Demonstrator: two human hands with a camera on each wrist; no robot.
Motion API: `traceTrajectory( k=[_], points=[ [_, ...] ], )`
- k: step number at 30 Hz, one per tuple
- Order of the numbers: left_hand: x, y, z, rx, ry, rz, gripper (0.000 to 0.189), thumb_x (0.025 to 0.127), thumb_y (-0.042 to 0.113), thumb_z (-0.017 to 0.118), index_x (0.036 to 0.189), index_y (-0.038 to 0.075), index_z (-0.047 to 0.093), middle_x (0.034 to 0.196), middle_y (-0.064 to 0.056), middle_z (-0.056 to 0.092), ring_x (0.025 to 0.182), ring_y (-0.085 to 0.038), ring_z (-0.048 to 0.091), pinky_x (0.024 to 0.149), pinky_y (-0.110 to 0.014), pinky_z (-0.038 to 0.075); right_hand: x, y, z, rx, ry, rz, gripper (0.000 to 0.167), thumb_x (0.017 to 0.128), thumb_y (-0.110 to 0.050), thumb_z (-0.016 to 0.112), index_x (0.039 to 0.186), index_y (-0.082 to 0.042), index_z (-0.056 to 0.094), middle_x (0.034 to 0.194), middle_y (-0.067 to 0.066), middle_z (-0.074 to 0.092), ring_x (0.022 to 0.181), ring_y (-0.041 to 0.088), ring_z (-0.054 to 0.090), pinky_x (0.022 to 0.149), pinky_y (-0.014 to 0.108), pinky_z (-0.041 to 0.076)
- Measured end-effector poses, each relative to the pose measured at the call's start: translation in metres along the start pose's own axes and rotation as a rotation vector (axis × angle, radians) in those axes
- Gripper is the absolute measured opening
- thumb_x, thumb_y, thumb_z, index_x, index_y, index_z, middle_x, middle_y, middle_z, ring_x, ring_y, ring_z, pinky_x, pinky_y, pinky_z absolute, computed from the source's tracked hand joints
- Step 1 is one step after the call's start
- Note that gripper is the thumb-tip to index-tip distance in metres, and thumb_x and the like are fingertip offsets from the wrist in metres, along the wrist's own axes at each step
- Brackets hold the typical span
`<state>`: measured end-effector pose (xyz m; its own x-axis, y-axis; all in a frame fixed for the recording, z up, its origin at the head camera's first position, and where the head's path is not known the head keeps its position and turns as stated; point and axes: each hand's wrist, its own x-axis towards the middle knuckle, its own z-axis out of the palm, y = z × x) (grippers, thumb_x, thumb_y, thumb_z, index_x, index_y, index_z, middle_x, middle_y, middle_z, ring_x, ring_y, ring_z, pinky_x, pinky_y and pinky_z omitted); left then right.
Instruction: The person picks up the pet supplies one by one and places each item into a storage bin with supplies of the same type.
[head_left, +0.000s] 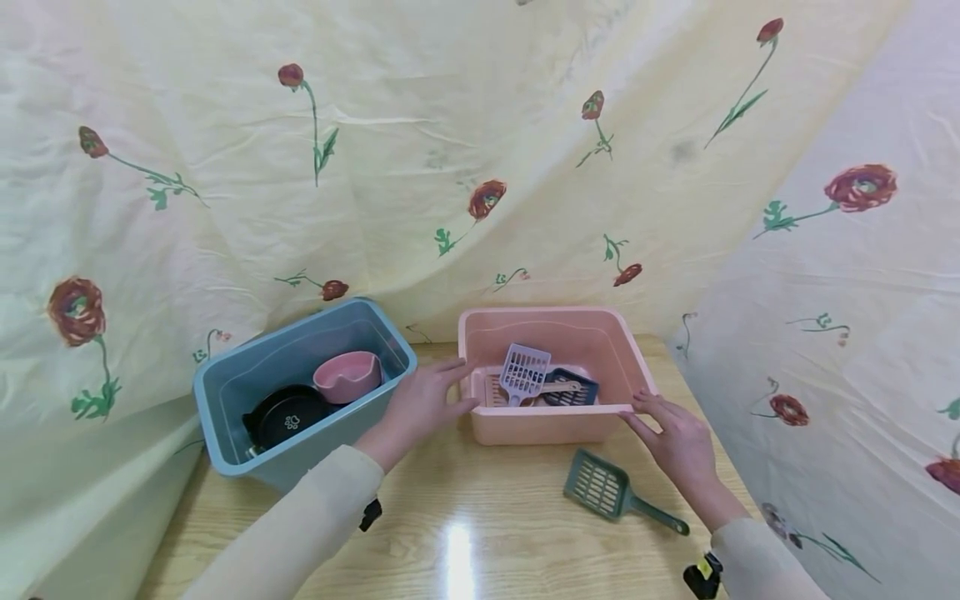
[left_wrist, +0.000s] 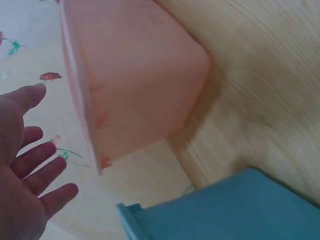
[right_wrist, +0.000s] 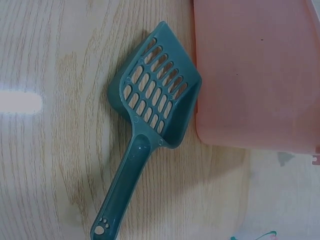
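Observation:
A pink plastic litter box point(head_left: 543, 427) sits on the table in the head view. My left hand point(head_left: 423, 404) is beside its left rim, fingers spread and relaxed; in the left wrist view that hand point(left_wrist: 25, 165) holds nothing. My right hand point(head_left: 671, 433) has its fingertips right at the box's front right corner and is outside the right wrist view. Inside the box lie a lavender slotted litter scoop point(head_left: 525, 371), a dark blue scoop point(head_left: 581, 390) and a beige handle. A green litter scoop point(right_wrist: 155, 95) lies on the table before the box, below my right hand.
Left of the pink box stands a blue litter box point(head_left: 217, 417), turned at an angle. It contains a pink bowl point(head_left: 347, 377) and a black item with a paw print point(head_left: 288, 417). A flowered cloth point(head_left: 405, 150) hangs behind the wooden table point(head_left: 495, 517) and at its sides.

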<state>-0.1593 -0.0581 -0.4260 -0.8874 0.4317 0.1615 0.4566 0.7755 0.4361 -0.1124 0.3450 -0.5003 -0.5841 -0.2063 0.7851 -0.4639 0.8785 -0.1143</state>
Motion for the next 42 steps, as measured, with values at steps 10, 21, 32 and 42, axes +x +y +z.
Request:
traceTrajectory(
  k=[10, 21, 32, 42],
  points=[
    [-0.015, -0.016, 0.015, 0.143, 0.096, 0.199, 0.058, 0.094, 0.042, 0.084, 0.143, 0.015, 0.069, 0.145, -0.011, 0.068, 0.128, -0.033, 0.069, 0.104, -0.047, 0.058, 0.000, 0.002, -0.001, -0.011, -0.007, -0.005, 0.075, 0.105, -0.067, 0.049, 0.091, -0.002, 0.083, 0.098, 0.017, 0.081, 0.083, 0.039, 0.079, 0.072, 0.057, 0.061],
    [-0.017, -0.024, 0.045, 0.261, 0.204, 0.296, 0.051, 0.099, 0.042, 0.078, 0.142, 0.017, 0.070, 0.149, -0.008, 0.065, 0.140, -0.030, 0.060, 0.118, -0.049, 0.047, 0.000, 0.002, -0.001, -0.023, -0.002, -0.022, 0.075, 0.105, -0.066, 0.050, 0.092, 0.000, 0.082, 0.097, 0.018, 0.081, 0.083, 0.041, 0.079, 0.070, 0.057, 0.062],
    [-0.016, -0.026, 0.077, 0.250, 0.526, 0.412, 0.049, 0.083, 0.034, 0.094, 0.126, 0.014, 0.079, 0.130, -0.006, 0.076, 0.123, -0.027, 0.072, 0.107, -0.045, 0.055, 0.001, 0.000, -0.003, -0.021, -0.009, -0.021, 0.075, 0.105, -0.066, 0.049, 0.092, 0.000, 0.082, 0.097, 0.019, 0.080, 0.083, 0.042, 0.079, 0.071, 0.056, 0.062],
    [-0.017, -0.025, 0.084, 0.216, 0.581, 0.386, 0.051, 0.082, 0.035, 0.094, 0.125, 0.013, 0.078, 0.126, -0.007, 0.077, 0.123, -0.028, 0.072, 0.106, -0.041, 0.056, 0.000, 0.000, 0.000, -0.008, 0.001, -0.012, 0.076, 0.105, -0.067, 0.050, 0.091, -0.001, 0.082, 0.097, 0.017, 0.081, 0.083, 0.040, 0.079, 0.072, 0.056, 0.061]
  ],
)
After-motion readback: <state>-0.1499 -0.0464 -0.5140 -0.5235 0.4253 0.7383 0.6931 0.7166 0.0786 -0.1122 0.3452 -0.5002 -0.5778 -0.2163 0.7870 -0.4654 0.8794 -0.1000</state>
